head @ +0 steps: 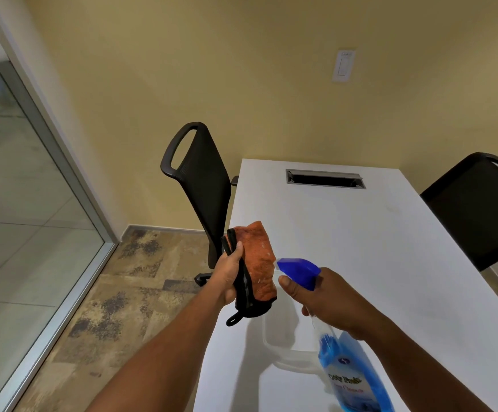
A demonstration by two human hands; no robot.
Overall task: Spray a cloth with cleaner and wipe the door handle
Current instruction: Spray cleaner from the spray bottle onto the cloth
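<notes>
My left hand [229, 273] grips an orange cloth [260, 260] with a black edge and a hanging loop, held upright over the table's left edge. My right hand [329, 298] holds a spray bottle [347, 373] of blue cleaner by its neck, a finger on the trigger. Its blue nozzle [296, 269] points left at the cloth, almost touching it. No door handle is in view.
A white table [375, 248] with a cable slot [325, 179] fills the right. A clear plastic tray [283, 346] lies on it under my hands. Black chairs stand at the table's left [203, 179] and right [479, 209]. A glass wall [28, 218] runs along the left.
</notes>
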